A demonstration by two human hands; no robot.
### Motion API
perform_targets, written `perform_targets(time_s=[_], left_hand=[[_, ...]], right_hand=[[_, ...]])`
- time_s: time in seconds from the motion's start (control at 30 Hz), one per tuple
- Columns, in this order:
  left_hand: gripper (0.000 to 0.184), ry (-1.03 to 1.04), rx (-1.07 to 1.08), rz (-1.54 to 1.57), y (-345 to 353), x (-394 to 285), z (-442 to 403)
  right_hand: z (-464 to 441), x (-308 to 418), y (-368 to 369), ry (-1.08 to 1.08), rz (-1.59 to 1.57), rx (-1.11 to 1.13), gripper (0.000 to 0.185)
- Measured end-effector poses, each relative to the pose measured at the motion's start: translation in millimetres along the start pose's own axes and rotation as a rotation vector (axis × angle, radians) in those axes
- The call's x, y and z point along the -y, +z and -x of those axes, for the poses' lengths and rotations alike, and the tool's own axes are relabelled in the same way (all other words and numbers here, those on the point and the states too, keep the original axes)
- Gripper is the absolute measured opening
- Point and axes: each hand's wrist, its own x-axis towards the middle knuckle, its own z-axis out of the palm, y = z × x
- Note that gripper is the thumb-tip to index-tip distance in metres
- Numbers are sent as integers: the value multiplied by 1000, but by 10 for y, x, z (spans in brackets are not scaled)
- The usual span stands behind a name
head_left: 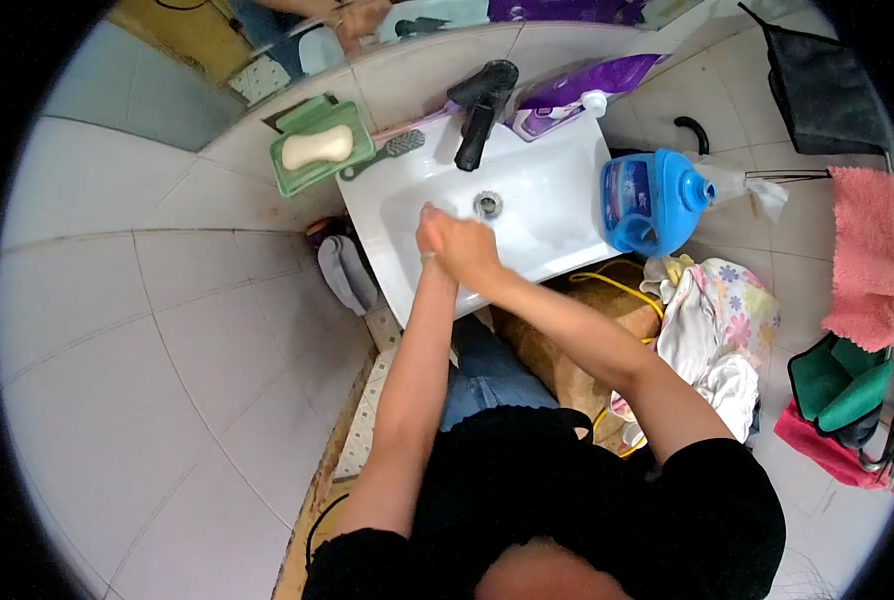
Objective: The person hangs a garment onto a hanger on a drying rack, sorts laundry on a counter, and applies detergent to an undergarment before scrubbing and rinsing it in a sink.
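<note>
Over the near left part of the white sink (552,225), my two hands touch. My right hand (469,252) is closed around my left hand (430,232), covering most of its fingers, so I cannot tell how they are bent. Nothing else shows between the hands. The black faucet (479,120) stands at the back of the basin, above the metal drain (488,205), and no running water is visible. On the back left corner lies a grey-green brush (395,150), beside a green soap dish (289,181) holding a pale soap bar (319,147).
A blue bottle (632,203) and a purple pouch (607,85) are by the sink's right and back edges. Below right are piled cloths (702,320) and a yellow cord (622,284). Pink (865,255) and green (847,385) cloths hang far right. A grey item (347,272) is left.
</note>
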Motion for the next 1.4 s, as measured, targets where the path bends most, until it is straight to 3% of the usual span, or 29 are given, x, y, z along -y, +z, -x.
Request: perform_targets(time_s=[0.07, 0.1, 0.13, 0.17, 0.2, 0.23, 0.27, 0.33, 0.37, 0.4, 0.47, 0.5, 0.6, 0.63, 0.67, 0.7, 0.77, 0.87, 0.9, 0.93, 1.0, 1.07, 1.13, 1.2, 1.23, 1.3, 1.37, 1.4], left_hand=[[31, -359, -244, 648, 100, 17, -52], [31, -331, -179, 784, 155, 31, -49], [31, -333, -179, 778, 92, 40, -29], [30, -204, -101, 405, -9, 106, -41], [27, -168, 80, 704, -153, 163, -56], [25, -185, 273, 987, -259, 120, -36], [25, -186, 268, 989, -195, 127, -49], [26, -365, -287, 641, 35, 98, -137], [27, -361, -181, 771, 79, 72, -98], [27, -356, -173, 767, 86, 1, -131], [29, -369, -229, 706, 87, -19, -174], [30, -381, -260, 676, 86, -3, -173], [33, -412, -357, 577, 43, 37, -111], [33, -356, -278, 666, 62, 68, -104], [33, -355, -272, 661, 20, -23, -63], [33, -367, -221, 700, -43, -103, -5], [33, -395, -124, 777, -125, -237, 109], [32, -363, -190, 748, 97, 63, -64], [31, -356, -216, 663, 80, 82, -16], [31, -351, -210, 659, -31, 129, -54], [31, -150, 384, 902, -384, 452, -159], [32, -227, 329, 1040, -300, 441, -133], [31, -413, -294, 749, 216, -45, 0], [30, -352, -252, 675, -48, 388, -181], [28, -137, -63, 205, -289, 625, -338], [27, -305, -128, 765, -259, 258, -120], [27, -369, -208, 747, 104, -55, 52], [27, -428, -285, 720, 192, -111, 78]], right_hand=[[46, 69, -37, -50, 52, -2, 25], [-39, 29, -126, 161, -81, 89, 26], [29, 70, -90, 165, -86, 88, 26], [164, 130, -49, 9, 19, 110, 26], [322, 182, -11, -148, 123, 130, 27], [481, 400, -242, -167, -99, 86, 25], [413, 291, -170, -167, -99, 92, 25], [46, 66, -71, -252, 94, 21, 24], [-95, 43, -90, 207, -78, 144, 20], [-54, 67, -66, 205, -81, 134, 20], [317, 331, -177, -141, 111, 123, 26], [454, 426, -245, -215, -128, 43, 24], [21, -13, 62, -119, 79, 2, 19], [-66, -43, 1, 142, -118, 53, 17], [30, 37, -3, 144, -120, 46, 17], [265, 120, 3, -104, -73, 70, 26], [378, 107, 18, -349, -24, 104, 37], [28, -24, 21, -63, -104, -46, 21], [-32, -50, 1, 148, -121, 53, 37], [-63, -35, 3, 147, -124, 45, 37], [-37, -86, 4, 94, -78, 26, 37], [83, -135, 41, 47, -37, 17, 36], [68, -154, 75, -13, -3, -14, 36], [73, -121, -14, 75, -57, -18, 35], [196, -18, -64, -4, -56, -3, 35], [492, 177, -86, -196, -77, 64, 34], [240, -89, 80, -179, -17, 16, 34], [126, -203, 99, -48, -38, -29, 34]])
